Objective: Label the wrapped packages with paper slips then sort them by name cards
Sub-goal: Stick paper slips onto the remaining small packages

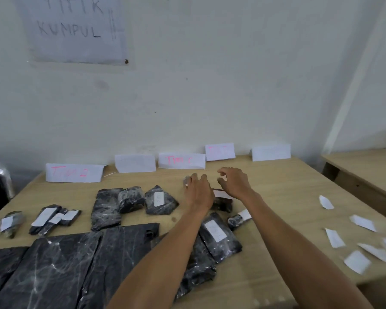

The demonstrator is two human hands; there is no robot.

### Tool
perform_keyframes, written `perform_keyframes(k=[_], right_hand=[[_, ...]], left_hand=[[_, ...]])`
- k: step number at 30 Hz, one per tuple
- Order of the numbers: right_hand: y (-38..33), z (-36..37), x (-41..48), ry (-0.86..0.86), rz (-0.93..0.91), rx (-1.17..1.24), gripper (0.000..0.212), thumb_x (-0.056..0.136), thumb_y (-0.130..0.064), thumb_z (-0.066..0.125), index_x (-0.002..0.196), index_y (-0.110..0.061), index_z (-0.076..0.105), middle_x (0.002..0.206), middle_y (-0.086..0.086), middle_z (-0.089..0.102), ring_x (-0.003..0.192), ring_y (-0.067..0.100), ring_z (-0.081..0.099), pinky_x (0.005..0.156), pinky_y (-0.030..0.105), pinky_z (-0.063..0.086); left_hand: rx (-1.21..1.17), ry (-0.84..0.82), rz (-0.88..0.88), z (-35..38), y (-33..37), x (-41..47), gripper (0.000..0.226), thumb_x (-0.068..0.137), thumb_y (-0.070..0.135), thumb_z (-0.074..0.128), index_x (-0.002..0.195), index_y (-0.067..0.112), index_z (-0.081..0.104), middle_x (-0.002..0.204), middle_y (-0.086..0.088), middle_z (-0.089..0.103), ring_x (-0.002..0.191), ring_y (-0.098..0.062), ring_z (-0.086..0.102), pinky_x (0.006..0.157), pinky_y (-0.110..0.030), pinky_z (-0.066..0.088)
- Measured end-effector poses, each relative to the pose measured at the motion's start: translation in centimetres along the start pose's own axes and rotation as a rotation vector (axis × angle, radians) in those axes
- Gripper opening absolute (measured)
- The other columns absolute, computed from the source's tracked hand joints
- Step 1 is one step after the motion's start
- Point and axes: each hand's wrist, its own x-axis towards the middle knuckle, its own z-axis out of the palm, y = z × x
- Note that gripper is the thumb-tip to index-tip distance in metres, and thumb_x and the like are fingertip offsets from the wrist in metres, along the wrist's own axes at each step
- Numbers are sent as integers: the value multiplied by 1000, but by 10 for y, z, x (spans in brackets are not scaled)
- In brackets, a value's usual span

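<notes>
Over the table point(276, 186), centre frame, left hand point(197, 191) — grip unclear — and right hand point(234, 184), fingers loosely apart, hover above a package point(223, 204).

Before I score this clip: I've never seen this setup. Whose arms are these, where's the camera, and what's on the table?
No machine here: a person works with bare hands, and the single picture comes from a camera on their head, looking forward and down. The left hand and right hand reach over a wooden table. On it lie black wrapped packages, several bearing white labels; loose paper slips lie to the right, and folded name cards stand along the wall. The right hand looks empty; whether the left holds the blurred thing at its fingertips, I can't tell.
</notes>
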Motion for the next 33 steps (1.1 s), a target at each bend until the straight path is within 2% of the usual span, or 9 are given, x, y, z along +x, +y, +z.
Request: perform_keyframes(k=[3,6,9,11,16,21,27,30,33], right_hand=[[39,-17,-20,68,87,-71,37,98,-31,48,132,-20,55,129,2,61,122,26,50,99,41,38],[87,-40,-56,75,213,-164,36,98,-29,46,131,-19,55,128,6,59,122,29,49,98,41,40],[130,-57,-92,11,271,-237,27,91,-20,49,113,-14,63,115,10,63,112,32,55,87,40,45],[163,-74,-119,-8,301,-224,19,90,-17,49,97,-11,65,105,11,66,103,33,60,79,37,45],[218,-108,-160,0,370,-175,27,92,-18,49,106,-11,72,110,11,66,103,30,61,82,34,50],[238,-129,-178,-53,363,-19,27,93,-11,52,102,-12,76,110,0,71,105,14,62,81,16,38],[241,-128,-188,-50,320,23,20,87,-9,60,96,-18,76,110,-3,68,106,12,58,87,18,37],[237,-127,-190,-22,324,37,18,85,-8,62,83,-23,71,99,-5,64,95,12,58,79,17,38],[235,-125,-191,28,332,41,17,85,-5,60,81,-19,70,94,-4,67,85,8,58,67,8,37]], left_hand=[[-22,29,142,14,41,-11,41,100,18,43,140,13,44,150,-12,33,140,-30,27,108,-42,31],[-40,-50,352,45,96,-32,42,99,18,42,140,13,45,152,-12,32,141,-28,26,110,-41,30],[-71,-172,456,77,137,-59,44,97,13,39,141,13,42,152,-13,30,142,-28,24,110,-40,27],[-88,-261,461,103,165,-79,44,99,14,37,142,12,38,152,-14,30,142,-28,23,111,-40,25],[22,-286,398,139,193,-102,49,100,21,29,149,16,29,159,-12,19,147,-26,14,118,-42,12],[37,-259,406,140,206,-103,47,98,21,29,145,19,34,155,-10,26,144,-26,19,116,-44,14],[51,-256,425,139,205,-109,45,97,20,30,142,19,38,153,-10,30,143,-27,23,116,-44,16],[36,-252,435,138,204,-113,46,96,20,31,141,19,40,153,-10,31,142,-26,25,116,-43,17],[32,-252,444,139,202,-113,46,97,23,30,142,19,39,153,-9,32,142,-26,25,116,-42,17]])
